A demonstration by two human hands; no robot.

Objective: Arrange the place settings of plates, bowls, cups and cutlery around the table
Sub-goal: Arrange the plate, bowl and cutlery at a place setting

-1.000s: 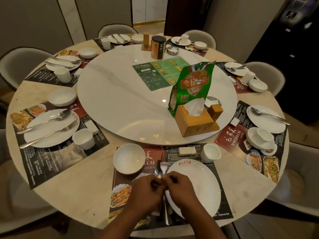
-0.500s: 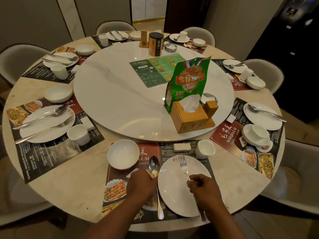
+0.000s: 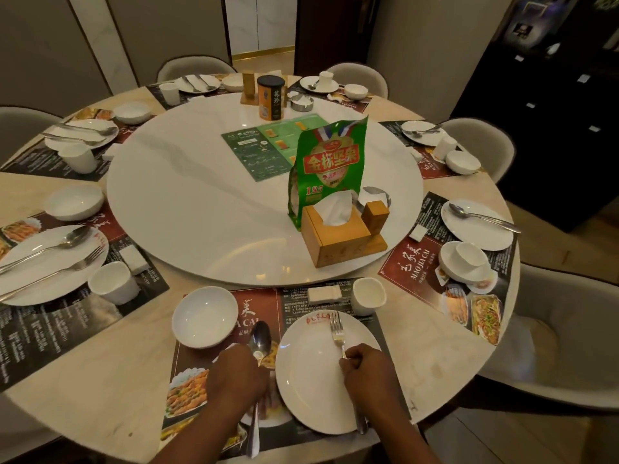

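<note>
Cutlery, is that where we are?

Yes, at the setting by the near edge of the counter (image 3: 110, 383). Our left hand (image 3: 238, 380) is closed over the spoon (image 3: 261, 337), just left of the plate (image 3: 311, 390). Our right hand (image 3: 367, 373) pinches the fork (image 3: 337, 331), tines over the plate.

And next?

We judge the fork needs laying straight, then both let go. Bowl (image 3: 204, 317) and cup (image 3: 368, 294) already stand beyond.

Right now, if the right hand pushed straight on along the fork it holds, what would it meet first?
Probably the small white packet just past the plate's far rim; the fork in the right hand points roughly at it. The cup stands right of that line, though depth is unclear.
</note>
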